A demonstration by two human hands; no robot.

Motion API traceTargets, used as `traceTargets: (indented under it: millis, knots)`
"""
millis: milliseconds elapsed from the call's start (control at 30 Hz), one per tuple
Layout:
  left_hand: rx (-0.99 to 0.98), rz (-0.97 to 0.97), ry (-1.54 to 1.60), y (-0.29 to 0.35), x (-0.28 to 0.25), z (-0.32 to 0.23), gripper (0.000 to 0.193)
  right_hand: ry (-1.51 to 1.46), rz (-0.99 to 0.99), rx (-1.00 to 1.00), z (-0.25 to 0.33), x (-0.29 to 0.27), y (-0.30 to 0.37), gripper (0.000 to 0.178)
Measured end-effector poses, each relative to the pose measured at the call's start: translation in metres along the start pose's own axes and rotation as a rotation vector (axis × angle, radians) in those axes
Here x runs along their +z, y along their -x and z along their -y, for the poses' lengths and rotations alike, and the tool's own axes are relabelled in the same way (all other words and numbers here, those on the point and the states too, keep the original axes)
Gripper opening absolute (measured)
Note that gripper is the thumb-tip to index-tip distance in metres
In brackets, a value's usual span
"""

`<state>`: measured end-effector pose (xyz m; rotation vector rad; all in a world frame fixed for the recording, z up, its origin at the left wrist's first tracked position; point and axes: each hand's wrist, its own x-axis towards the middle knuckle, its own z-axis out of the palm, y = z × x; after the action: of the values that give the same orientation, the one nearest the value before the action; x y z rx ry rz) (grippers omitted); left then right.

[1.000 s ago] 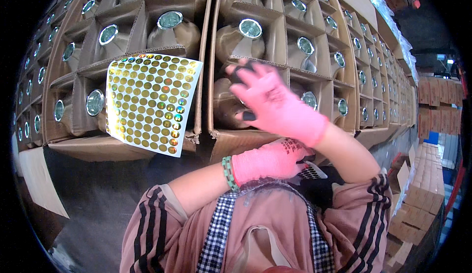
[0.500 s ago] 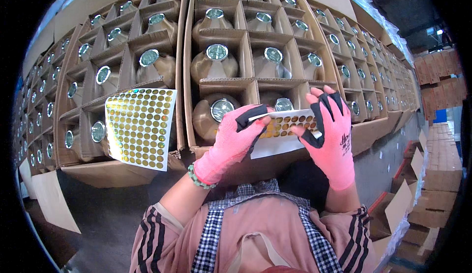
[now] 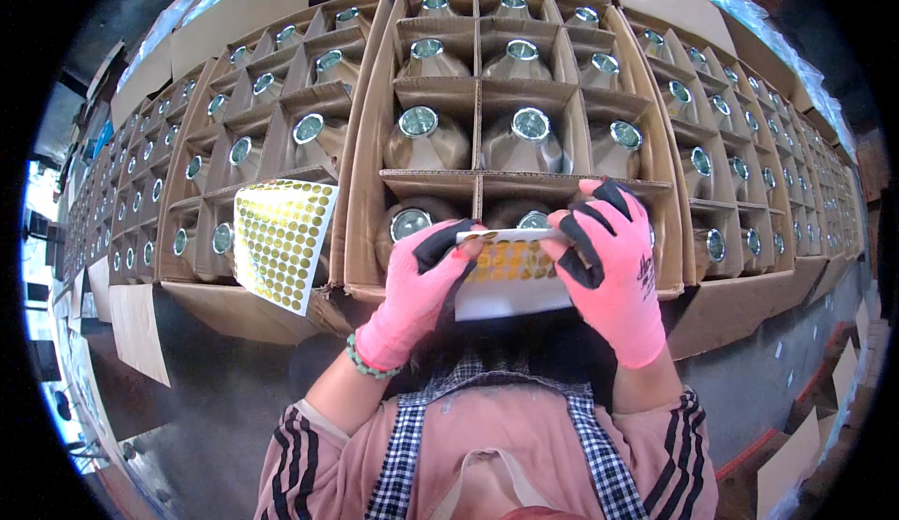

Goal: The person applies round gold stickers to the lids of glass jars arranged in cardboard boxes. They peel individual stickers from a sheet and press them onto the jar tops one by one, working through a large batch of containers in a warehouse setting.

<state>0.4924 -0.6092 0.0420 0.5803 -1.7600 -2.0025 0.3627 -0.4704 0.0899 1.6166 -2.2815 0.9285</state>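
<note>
Between my two hands is a white sheet of round gold stickers (image 3: 506,303), its upper edge bent over. My left hand (image 3: 423,274), in a pink glove with black fingertip parts, pinches the sheet's upper left corner. My right hand (image 3: 613,281), gloved the same way, has its thumb and fingers closed at the upper right edge. Whether a single sticker is lifted between the fingers cannot be made out. Just beyond the hands, a clear glass jar (image 3: 412,224) with a silver-rimmed mouth stands in a carton compartment, partly covered by the left hand.
A second gold sticker sheet (image 3: 286,246) lies over the front of the left carton (image 3: 243,319). Divided cardboard cartons with several similar glass jars (image 3: 531,126) stretch left and right. Open carton flaps (image 3: 140,333) hang toward the floor (image 3: 225,426).
The view has shifted, so the cartons appear lower and to the right. My right fingers, spread wider before, have drawn in to the sheet's upper edge, which is now more folded.
</note>
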Motion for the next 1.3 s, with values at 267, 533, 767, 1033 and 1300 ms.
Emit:
traceTargets:
  millis: [267,533,767,1033,1300]
  knots:
    - [0.130,0.050,-0.137,0.009,0.012,0.025,0.020,-0.034,0.095,-0.140,0.000,0.014,0.008,0.026]
    - [0.126,0.122,-0.128,0.003,0.006,0.024,0.022,-0.066,0.088,-0.231,-0.002,0.023,0.004,0.024]
    - [-0.018,0.111,0.047,0.003,0.001,0.028,0.024,-0.021,0.061,-0.295,-0.004,0.032,0.006,0.020]
    - [-0.237,0.083,0.228,-0.001,0.005,0.016,0.022,-0.322,-0.004,0.071,-0.023,-0.016,-0.007,0.015]
    - [-0.197,0.141,0.133,-0.005,0.005,0.022,0.021,0.307,0.398,0.134,-0.181,0.000,-0.046,0.015]
